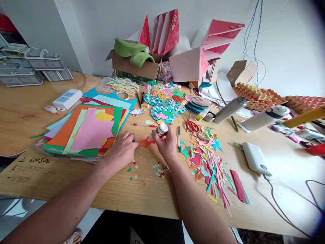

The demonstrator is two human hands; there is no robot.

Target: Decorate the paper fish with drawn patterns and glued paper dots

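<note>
Orange paper cut-out (146, 143) lay on the wooden table (76, 189), between the two hands. The left hand (121, 151) reached it from the left, its fingertips (135, 143) touching the cut-out's left end, though I could not tell whether they pinched it or only pressed it down. The right hand (165, 143) sat just beyond the cut-out's right end, its fingers (158, 136) curled closed around a small white glue bottle (161, 130), which tilted with its tip down toward the orange paper. A stack of coloured card (88, 132) lay just left of the left fingers, and small paper dots (133, 169) were scattered nearer the person. Red-handled scissors (192, 126) and a heap of paper scraps (205, 162) lay right of the right fingers.
</note>
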